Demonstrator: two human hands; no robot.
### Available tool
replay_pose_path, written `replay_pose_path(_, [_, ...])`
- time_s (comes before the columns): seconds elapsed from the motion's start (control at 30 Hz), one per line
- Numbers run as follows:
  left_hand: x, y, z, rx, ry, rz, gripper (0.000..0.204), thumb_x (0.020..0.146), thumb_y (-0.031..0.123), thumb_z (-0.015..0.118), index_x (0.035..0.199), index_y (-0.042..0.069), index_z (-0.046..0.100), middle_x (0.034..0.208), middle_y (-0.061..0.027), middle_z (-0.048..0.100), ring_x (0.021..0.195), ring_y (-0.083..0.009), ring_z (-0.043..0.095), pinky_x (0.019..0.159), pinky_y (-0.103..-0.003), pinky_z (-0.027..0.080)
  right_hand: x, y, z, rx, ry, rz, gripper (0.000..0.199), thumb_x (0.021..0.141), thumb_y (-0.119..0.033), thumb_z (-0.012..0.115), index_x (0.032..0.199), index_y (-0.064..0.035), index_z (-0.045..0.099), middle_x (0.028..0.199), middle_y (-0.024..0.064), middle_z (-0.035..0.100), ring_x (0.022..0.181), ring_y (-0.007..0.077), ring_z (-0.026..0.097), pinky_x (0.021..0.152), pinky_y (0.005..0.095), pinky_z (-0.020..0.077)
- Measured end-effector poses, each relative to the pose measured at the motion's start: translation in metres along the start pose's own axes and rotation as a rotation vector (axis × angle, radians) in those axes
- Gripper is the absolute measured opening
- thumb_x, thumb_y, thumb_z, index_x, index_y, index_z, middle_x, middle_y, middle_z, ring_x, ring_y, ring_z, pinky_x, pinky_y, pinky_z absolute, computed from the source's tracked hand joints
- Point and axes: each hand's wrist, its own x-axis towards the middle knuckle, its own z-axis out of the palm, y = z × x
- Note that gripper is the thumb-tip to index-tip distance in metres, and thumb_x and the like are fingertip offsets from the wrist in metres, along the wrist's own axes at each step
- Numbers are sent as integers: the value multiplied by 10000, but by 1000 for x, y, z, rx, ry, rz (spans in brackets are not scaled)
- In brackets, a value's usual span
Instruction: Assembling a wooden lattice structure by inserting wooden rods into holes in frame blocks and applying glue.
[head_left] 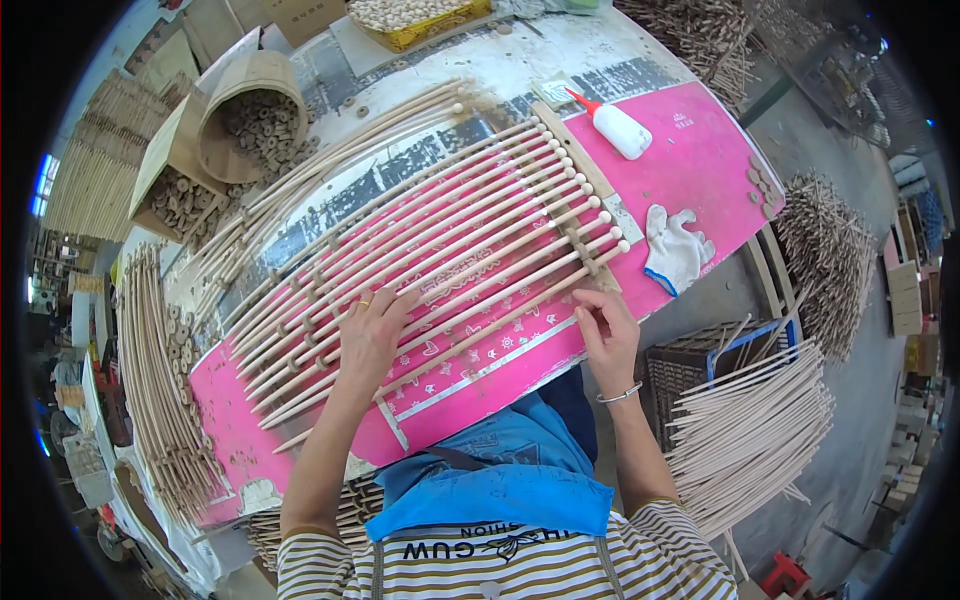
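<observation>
Pink mat (690, 160) covers the tabletop, with dowels (450, 250) laid in a row across it. Left hand (372, 330) rests flat on them; right hand (605, 335) pinches one at the near edge. Far-left corner: tipped bucket (250, 110) and box (170, 190), both full of wooden rings.

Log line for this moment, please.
left hand: flat on row of long wooden rods | right hand: fingertips at nearest rod | surface: pink mat
</observation>
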Motion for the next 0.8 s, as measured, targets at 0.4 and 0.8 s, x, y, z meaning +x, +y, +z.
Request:
replay_pose_path(0.4, [-34, 41, -83, 33, 82, 7, 457, 843, 67, 721, 1294, 133, 761, 1018, -57, 621, 910, -244, 629, 815, -398, 497, 14, -61, 89, 1067, -394, 593, 304, 1119, -334, 600, 1200, -63, 712, 850, 4, 709, 724, 66, 641, 637, 238, 499])
replay_pose_path(0.8, [-107, -1, -124, -270, 29, -427, 288, 883, 109, 792, 1158, 45, 737, 999, -122, 736, 970, -327, 725, 833, -428, 548, 47, -50, 50, 958, -205, 498, 298, 1133, -308, 568, 1120, -43, 704, 754, -9, 635, 650, 58, 582, 567, 215, 451])
